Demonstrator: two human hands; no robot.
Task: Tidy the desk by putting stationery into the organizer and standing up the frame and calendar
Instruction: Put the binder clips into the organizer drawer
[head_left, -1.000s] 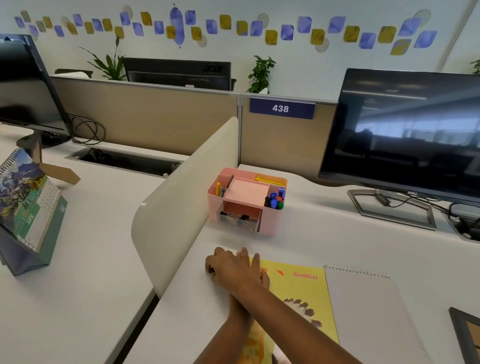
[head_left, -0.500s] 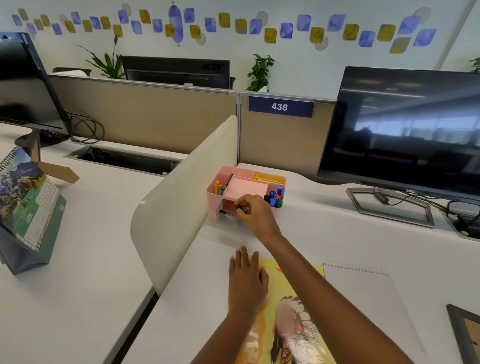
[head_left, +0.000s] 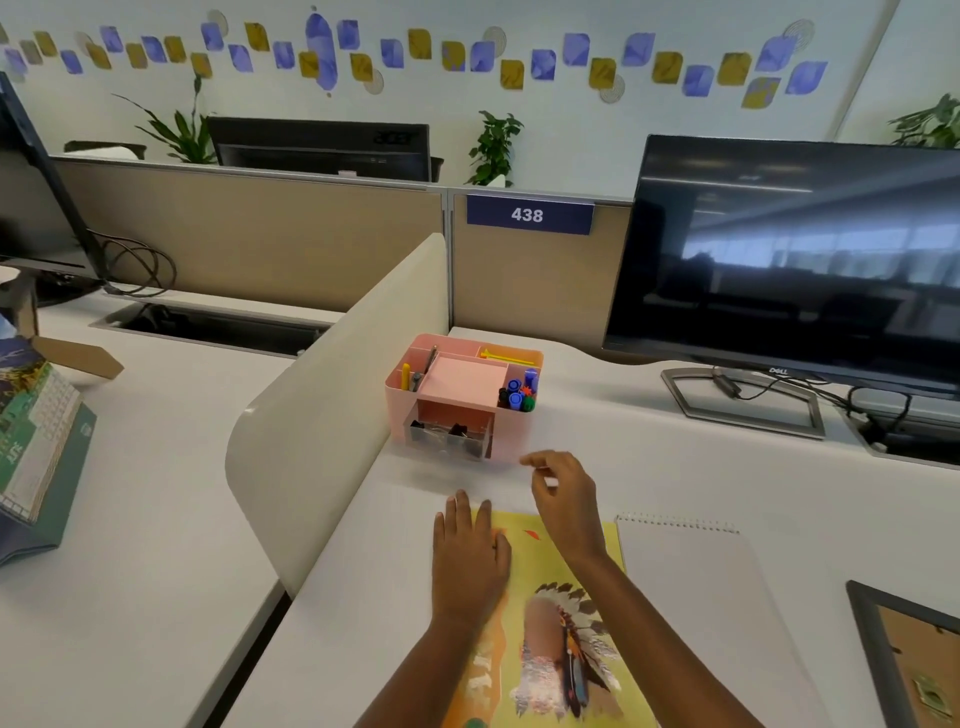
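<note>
Right hand (head_left: 563, 493) pulled back from organizer drawer (head_left: 449, 439) (fingers now loosely curled, empty).

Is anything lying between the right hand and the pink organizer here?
No. In the head view, only a short strip of bare white desk separates the right hand from the clear front drawer of the organizer.

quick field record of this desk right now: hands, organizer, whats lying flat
left hand: flat, palm down, on the yellow booklet
right hand: above the desk, just in front of the organizer, fingers loosely curled, nothing visible in it
organizer: pink, beside the divider; holds pens, markers, clips
frame: dark, lying flat at the right edge
white spiral pad: flat, right of the booklet
</note>
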